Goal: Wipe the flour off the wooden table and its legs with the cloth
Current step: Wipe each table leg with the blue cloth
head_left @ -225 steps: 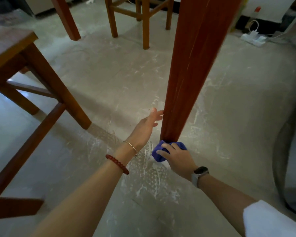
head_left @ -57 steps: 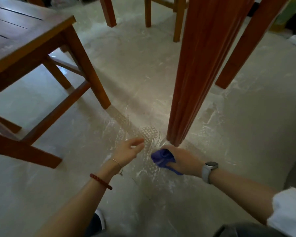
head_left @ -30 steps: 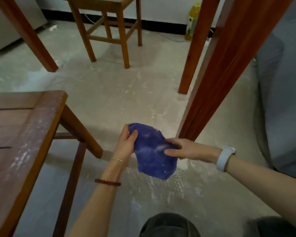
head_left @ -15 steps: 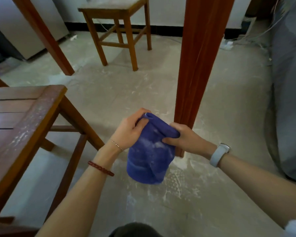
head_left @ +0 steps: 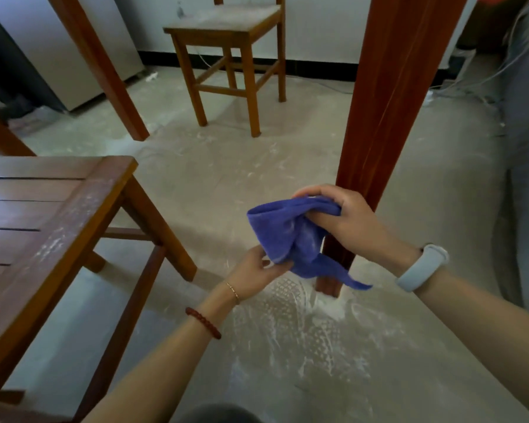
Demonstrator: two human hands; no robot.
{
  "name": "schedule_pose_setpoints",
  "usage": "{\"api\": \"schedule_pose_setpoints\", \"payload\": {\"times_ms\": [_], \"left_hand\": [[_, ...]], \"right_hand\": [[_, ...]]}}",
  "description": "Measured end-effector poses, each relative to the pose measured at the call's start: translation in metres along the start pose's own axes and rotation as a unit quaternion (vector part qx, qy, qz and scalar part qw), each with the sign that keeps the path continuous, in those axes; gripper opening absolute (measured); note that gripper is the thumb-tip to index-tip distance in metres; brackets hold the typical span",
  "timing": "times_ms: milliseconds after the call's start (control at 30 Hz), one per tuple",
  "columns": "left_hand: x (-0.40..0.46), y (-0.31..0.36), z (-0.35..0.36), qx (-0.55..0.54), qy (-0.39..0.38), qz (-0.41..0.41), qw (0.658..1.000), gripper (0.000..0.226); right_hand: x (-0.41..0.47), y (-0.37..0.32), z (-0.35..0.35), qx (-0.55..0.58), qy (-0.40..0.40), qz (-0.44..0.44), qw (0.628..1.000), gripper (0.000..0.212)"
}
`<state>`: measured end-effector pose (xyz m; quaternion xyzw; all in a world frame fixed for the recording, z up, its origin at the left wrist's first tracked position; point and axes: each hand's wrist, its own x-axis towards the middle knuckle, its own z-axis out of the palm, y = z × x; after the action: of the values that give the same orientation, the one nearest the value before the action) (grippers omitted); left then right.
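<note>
Both hands on the cloth [head_left: 290, 233], held in the air just in front of the table leg [head_left: 388, 117]. Right hand [head_left: 345, 221] grips the bunched top edge at 1 o'clock from the cloth's middle, fingers curled round the fold. Left hand [head_left: 257, 270] pinches the lower edge at 7 o'clock, thumb and fingertips on the fabric. Long axis of the cloth runs from 1 o'clock down toward 7 between the two grips, with a loose tail trailing off to 4 o'clock across the foot of the leg.

Leg stands at 12 to 1 o'clock from the hands, near vertical, partly behind the right hand. Right hand clearly nearer; left hand well to the 8 o'clock side of it. Judgement: looks like refolding to a cleaner face, then back onto the leg with the right hand.

Cloth: blue-purple terry, soft and crumpled, pale flour smears on the face toward the camera.

Leg: dark red-brown, grooved lengthwise, no obvious flour on the shaft visible here. White flour heap [head_left: 330, 306] packed round its foot at 5 o'clock from the hands, with smears and a lattice tread print across the floor [head_left: 226, 184].

Low slatted wooden tabletop [head_left: 43, 227] at 9 o'clock, flour streaks on its near rail, not yet wiped. Chair [head_left: 229, 56] at 12 o'clock, well apart. Second table leg [head_left: 104, 68] at 10 o'clock.
</note>
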<state>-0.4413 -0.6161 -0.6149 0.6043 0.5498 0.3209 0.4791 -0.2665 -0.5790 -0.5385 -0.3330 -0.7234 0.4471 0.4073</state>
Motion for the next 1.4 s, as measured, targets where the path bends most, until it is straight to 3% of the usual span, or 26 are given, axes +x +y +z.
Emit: {"api": "schedule_pose_setpoints", "payload": {"times_ms": [33, 133, 233, 300, 333, 400, 467, 533, 600, 700, 767, 833, 900, 967, 1000, 1067, 1200, 1300, 1400], "left_hand": [[0.005, -0.002, 0.0, 0.001, 0.005, 0.014, 1.0, 0.009], [0.019, -0.012, -0.016, 0.079, -0.005, 0.054, 0.995, 0.009], [0.034, -0.021, -0.036, 0.129, -0.024, 0.067, 0.989, 0.017], [0.04, -0.018, -0.04, 0.116, -0.051, 0.079, 0.989, 0.025], [0.042, -0.015, -0.041, 0.102, -0.065, 0.093, 0.988, 0.029], [0.044, -0.008, -0.043, 0.057, -0.102, 0.116, 0.986, 0.033], [0.044, -0.002, -0.047, 0.029, -0.153, 0.135, 0.979, 0.039], [0.046, 0.004, -0.05, -0.007, -0.188, 0.153, 0.97, 0.035], [0.049, 0.008, -0.053, -0.058, -0.163, 0.153, 0.973, 0.028], [0.053, 0.009, -0.056, -0.026, -0.059, 0.144, 0.987, 0.016], [0.056, 0.006, -0.05, 0.029, -0.006, 0.07, 0.997, 0.009], [0.058, 0.008, -0.046, -0.053, -0.05, -0.054, 0.996, 0.027], [0.058, 0.009, -0.045, -0.274, -0.15, -0.077, 0.947, 0.039], [0.057, 0.009, -0.053, -0.455, -0.136, -0.143, 0.868, 0.038], [0.057, 0.008, -0.057, -0.501, -0.128, -0.155, 0.842, 0.041], [0.062, 0.01, -0.06, -0.536, -0.137, -0.138, 0.822, 0.049], [0.072, 0.048, -0.06, -0.523, -0.154, -0.087, 0.834, 0.052], [0.08, 0.077, -0.05, -0.477, -0.106, -0.05, 0.871, 0.054], [0.088, 0.099, -0.043, -0.458, -0.024, 0.005, 0.888, 0.023]], "right_hand": [[-0.005, 0.002, -0.006, -0.035, 0.002, -0.021, 0.999, 0.034], [-0.029, 0.018, -0.032, -0.223, -0.033, -0.089, 0.97, 0.025], [-0.062, 0.041, -0.049, -0.479, -0.149, -0.108, 0.858, 0.03], [-0.08, 0.049, -0.04, -0.531, -0.251, -0.004, 0.81, 0.036], [-0.086, 0.053, -0.035, -0.504, -0.28, 0.07, 0.814, 0.038], [-0.081, 0.051, -0.023, -0.411, -0.24, 0.167, 0.863, 0.034], [-0.066, 0.048, -0.008, -0.304, -0.127, 0.186, 0.926, 0.041], [-0.045, 0.043, 0.008, -0.225, -0.069, 0.191, 0.953, 0.059], [-0.027, 0.042, 0.025, -0.237, -0.072, 0.174, 0.953, 0.065], [-0.011, 0.044, 0.043, -0.306, 0.046, 0.142, 0.94, 0.026], [-0.004, 0.045, 0.05, -0.271, 0.154, 0.162, 0.936, 0.015], [0.002, 0.046, 0.055, -0.249, 0.201, 0.166, 0.933, 0.012], [0.007, 0.044, 0.058, -0.25, 0.154, 0.153, 0.944, 0.02], [0.009, 0.045, 0.063, -0.264, 0.051, 0.153, 0.951, 0.045], [0.01, 0.045, 0.064, -0.271, 0.012, 0.16, 0.949, 0.053], [0.011, 0.039, 0.063, -0.273, -0.017, 0.172, 0.946, 0.053], [0.018, 0.019, 0.047, -0.281, 0.015, 0.18, 0.942, 0.056], [0.017, 0.001, 0.035, -0.329, 0.059, 0.099, 0.937, 0.054], [-0.003, -0.01, 0.024, -0.366, 0.166, 0.008, 0.916, 0.04]]}}
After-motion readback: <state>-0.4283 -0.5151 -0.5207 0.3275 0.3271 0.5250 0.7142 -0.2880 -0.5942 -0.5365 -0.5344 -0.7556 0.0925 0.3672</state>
